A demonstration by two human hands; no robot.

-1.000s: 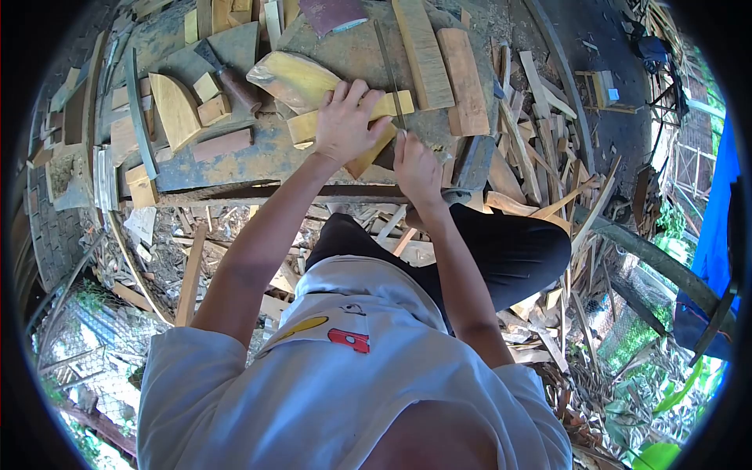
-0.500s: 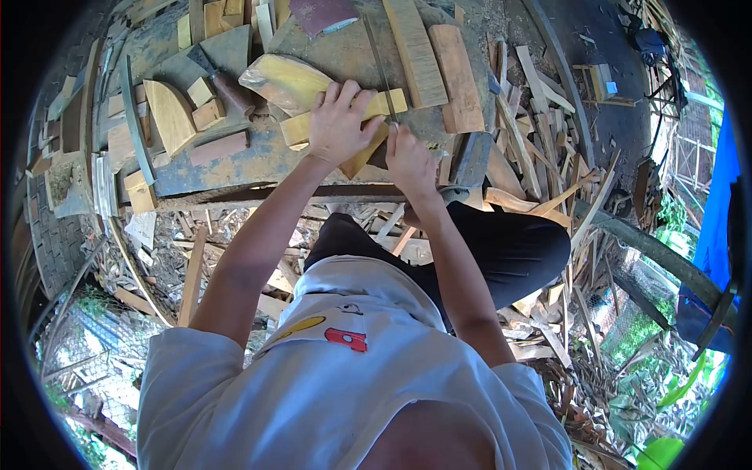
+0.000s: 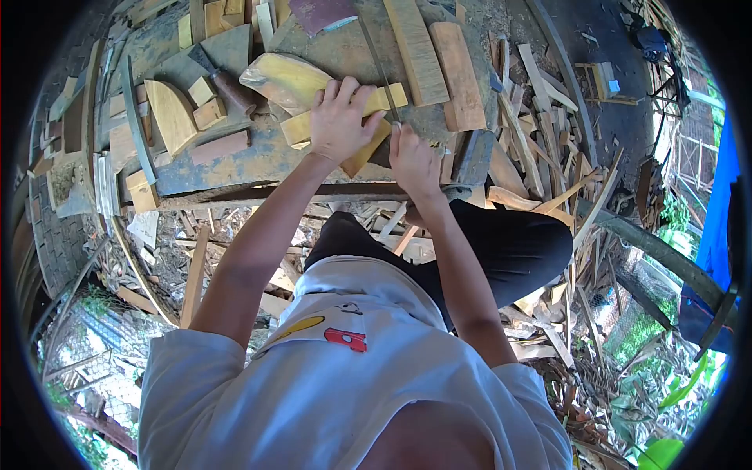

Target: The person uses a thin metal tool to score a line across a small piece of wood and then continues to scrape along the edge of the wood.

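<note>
My left hand [image 3: 340,120] presses on a narrow yellow wood block [image 3: 382,99], its fingers bent over the far edge and the thumb toward the right. The block lies across other yellow wood at the bench's near side. My right hand [image 3: 415,162] is closed around the near end of a long, thin, dark saw [image 3: 377,63], seen almost edge-on. The saw's blade crosses the block near its right end and points away from me. My palm hides the grip. A curved yellow wood piece [image 3: 286,81] lies just beyond my left hand.
On the workbench [image 3: 270,160] lie a wood-handled tool [image 3: 229,90], a curved wedge [image 3: 170,116], reddish sandpaper [image 3: 319,14] and two long boards, one a brown board [image 3: 457,77]. Scrap wood [image 3: 540,133] is heaped to the right. My knee [image 3: 509,251] is close below the bench.
The saw and my right hand have shifted very slightly, with the blade's far end a little nearer and further left. My left hand keeps its hold on the wood block.
</note>
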